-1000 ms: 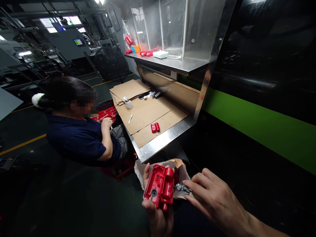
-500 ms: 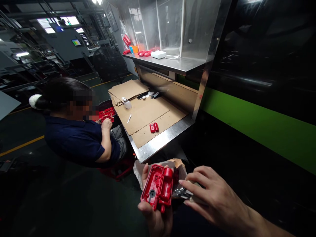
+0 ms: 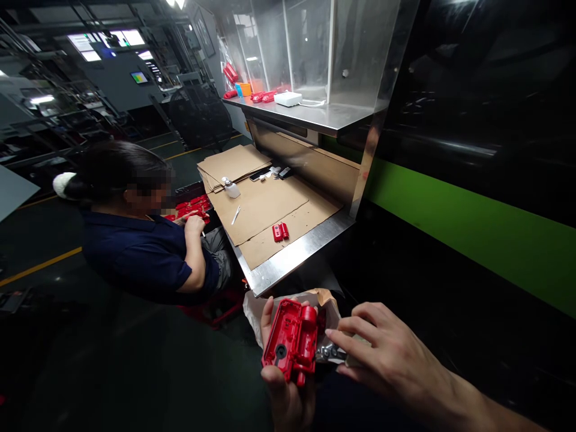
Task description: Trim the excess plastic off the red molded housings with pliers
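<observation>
Two hands near: left hand [image 3: 289, 401] grips red moulded plastic housing [image 3: 290, 341]; right hand [image 3: 390, 361] pinches small metal nippers [image 3: 330, 353] against its right edge; trimming apparently underway, unfinished.

No readable text anywhere. Nothing legible on the red housing [image 3: 290, 339] or the nippers [image 3: 330, 353]. The background monitor [image 3: 138, 77] is lit, but too small to read.

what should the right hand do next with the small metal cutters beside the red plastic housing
Probably ease the small metal cutters a touch left onto the right edge of the red moulded plastic housing. The left hand grips the housing, hollow side up, and the right hand holds the cutters' tip right beside that edge; contact cannot be told.
</observation>
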